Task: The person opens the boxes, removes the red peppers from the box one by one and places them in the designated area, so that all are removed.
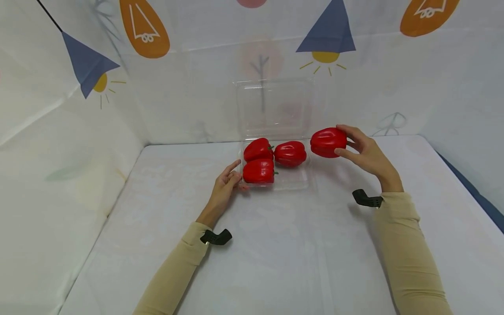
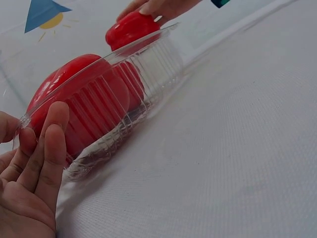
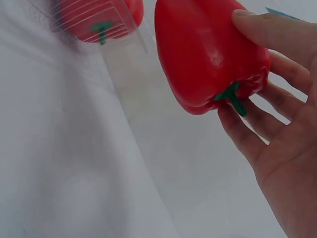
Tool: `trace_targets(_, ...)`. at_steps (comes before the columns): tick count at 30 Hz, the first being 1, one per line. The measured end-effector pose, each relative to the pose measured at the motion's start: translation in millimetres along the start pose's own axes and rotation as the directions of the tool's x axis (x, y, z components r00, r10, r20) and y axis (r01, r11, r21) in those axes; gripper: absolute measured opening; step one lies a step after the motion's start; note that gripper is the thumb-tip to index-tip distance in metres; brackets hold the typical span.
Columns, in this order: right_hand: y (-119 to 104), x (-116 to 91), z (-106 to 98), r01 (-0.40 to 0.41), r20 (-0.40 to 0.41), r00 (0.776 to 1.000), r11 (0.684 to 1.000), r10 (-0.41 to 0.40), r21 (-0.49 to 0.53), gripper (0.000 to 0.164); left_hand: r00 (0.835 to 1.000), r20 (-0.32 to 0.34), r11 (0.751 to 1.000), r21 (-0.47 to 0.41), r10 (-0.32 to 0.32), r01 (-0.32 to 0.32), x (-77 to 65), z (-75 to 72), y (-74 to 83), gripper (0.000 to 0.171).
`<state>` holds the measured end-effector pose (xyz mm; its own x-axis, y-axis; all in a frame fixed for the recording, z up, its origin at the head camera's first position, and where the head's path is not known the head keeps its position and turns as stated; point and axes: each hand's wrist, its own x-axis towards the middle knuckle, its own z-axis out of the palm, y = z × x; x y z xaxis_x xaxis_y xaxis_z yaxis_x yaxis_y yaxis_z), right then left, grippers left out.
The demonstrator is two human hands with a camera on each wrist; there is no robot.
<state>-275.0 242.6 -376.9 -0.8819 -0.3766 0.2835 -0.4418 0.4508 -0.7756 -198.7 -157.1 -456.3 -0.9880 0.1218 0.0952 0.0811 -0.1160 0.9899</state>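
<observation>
A clear plastic clamshell box (image 1: 291,178) holds three red bell peppers: one at the back left (image 1: 257,149), one at the front left (image 1: 258,171) and one toward the right (image 1: 290,154). My left hand (image 1: 225,186) grips the box's left edge; in the left wrist view its thumb and fingers (image 2: 55,148) are at the rim corner. A further red bell pepper (image 1: 328,142) is in my right hand (image 1: 366,155), above and just right of the box. In the right wrist view, the thumb and fingers grip this pepper (image 3: 208,54) near its green stem.
The box's clear lid (image 1: 275,109) stands raised at the back, against a white patterned cloth (image 1: 189,100). White cloth covers the table (image 1: 267,253). A dark wrist camera sits on each sleeve, left (image 1: 216,237) and right (image 1: 367,199).
</observation>
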Motion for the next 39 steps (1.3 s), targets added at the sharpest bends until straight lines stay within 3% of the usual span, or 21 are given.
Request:
trace_targets(10,16.9,-1.3,-5.3,-0.026,-0.009,1.000,0.999,0.026,0.035,0.066,1.000,0.010,1.000,-0.021,-0.008,0.009,0.8,2.3,3.3,0.046)
trace_targets(21,33.6,-1.5,-1.5,-0.104,0.056,0.993,0.995,0.104,-0.006,0.069,0.999,-0.005,0.998,-0.047,-0.041,0.040,0.0,2.4,1.9,0.047)
trace_targets(32,41.5,0.2,8.5,-0.102,0.060,0.993,0.995,0.101,0.017,0.067,0.999,-0.002,0.999,-0.026,-0.044,0.044,-1.5,1.3,3.4,0.047)
trace_targets(39,49.1,0.9,15.1,-0.095,0.047,0.995,0.994,0.093,0.048,0.065,0.999,0.002,0.997,-0.060,-0.053,0.053,-0.7,1.6,3.2,0.048)
